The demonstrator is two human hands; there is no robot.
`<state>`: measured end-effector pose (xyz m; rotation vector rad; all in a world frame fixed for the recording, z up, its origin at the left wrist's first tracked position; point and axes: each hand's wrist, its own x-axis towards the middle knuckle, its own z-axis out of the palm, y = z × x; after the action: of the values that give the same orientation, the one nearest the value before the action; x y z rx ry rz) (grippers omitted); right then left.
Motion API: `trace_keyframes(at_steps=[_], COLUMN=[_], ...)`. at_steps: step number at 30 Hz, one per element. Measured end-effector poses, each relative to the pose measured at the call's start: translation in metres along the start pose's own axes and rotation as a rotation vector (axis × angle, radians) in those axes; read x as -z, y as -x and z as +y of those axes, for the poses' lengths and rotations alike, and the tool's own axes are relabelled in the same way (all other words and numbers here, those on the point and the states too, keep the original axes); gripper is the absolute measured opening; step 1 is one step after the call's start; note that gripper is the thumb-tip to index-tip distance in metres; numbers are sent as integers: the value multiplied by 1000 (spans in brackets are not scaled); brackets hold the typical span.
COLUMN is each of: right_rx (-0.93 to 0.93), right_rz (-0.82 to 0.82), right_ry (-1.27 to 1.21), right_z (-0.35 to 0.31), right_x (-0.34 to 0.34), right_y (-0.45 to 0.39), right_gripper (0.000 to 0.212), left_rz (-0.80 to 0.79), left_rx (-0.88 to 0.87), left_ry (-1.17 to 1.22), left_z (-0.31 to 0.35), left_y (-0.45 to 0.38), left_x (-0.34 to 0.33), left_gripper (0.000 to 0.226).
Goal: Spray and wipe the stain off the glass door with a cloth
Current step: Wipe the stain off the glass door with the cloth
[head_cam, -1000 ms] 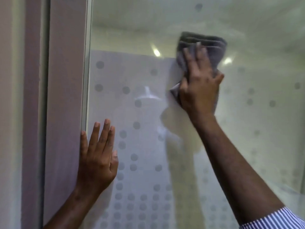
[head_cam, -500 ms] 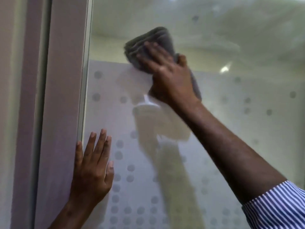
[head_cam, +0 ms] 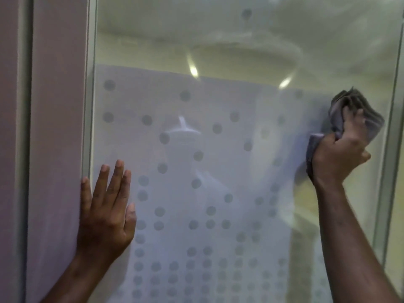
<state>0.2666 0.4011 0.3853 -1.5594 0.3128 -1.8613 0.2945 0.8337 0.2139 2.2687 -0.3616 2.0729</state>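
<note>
The glass door (head_cam: 218, 51) fills the view, clear at the top and frosted with rows of grey dots lower down. My right hand (head_cam: 341, 154) presses a bunched grey cloth (head_cam: 341, 110) against the glass near the door's right edge, fingers closed around it. My left hand (head_cam: 105, 211) lies flat and open on the glass at the lower left, next to the door's left frame. No stain stands out on the glass, and no spray bottle is in view.
A pale metal frame strip (head_cam: 89, 95) borders the glass on the left, with a pinkish wall panel (head_cam: 56, 127) beside it. Another frame strip (head_cam: 391, 149) runs down the right side. Ceiling lights reflect in the upper glass.
My right hand has swept the cloth from the upper left of the glass across to the right edge and slightly lower. My left hand stays flat on the glass by the left frame.
</note>
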Motion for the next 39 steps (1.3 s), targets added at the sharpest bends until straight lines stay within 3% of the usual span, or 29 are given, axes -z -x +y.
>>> trace_keyframes(at_steps=[3,5,11,17,21,27,29,32,39], right_rx=[-11,82,746,1176,1133,556,500,682,1166], right_rz=[-21,-76,-283,-433,-378,-209,-207,-281,-569], right_ry=[-16,-9,50,21,61,117,111,74,-33], right_z=[-10,-33,-97,-57,-9,-13,-31,-48,-16], right_x=[-6,-12,-24,0,15,2,-4,-8,21], right_y=[13,29,138,253,224,136,142,183,331], right_gripper=[67,70,75,61,62,75,80,83,48], left_rz=[-3,-10,1,-3,-13,-25,-23,-25,-23], left_rx=[5,2,-8,-6,-7,-4,-2,3,-13], left_ry=[3,2,4,7,6,12,14,15,31], left_z=[0,-1,-2,-4,-5,-4,-4,-3,-5], left_y=[1,1,2,3,4,5,4,3,2], left_x=[-1,0,-2,-2,-2,-4,-3,-2,-1], left_gripper=[64,63,62,63,62,64,64,64,63])
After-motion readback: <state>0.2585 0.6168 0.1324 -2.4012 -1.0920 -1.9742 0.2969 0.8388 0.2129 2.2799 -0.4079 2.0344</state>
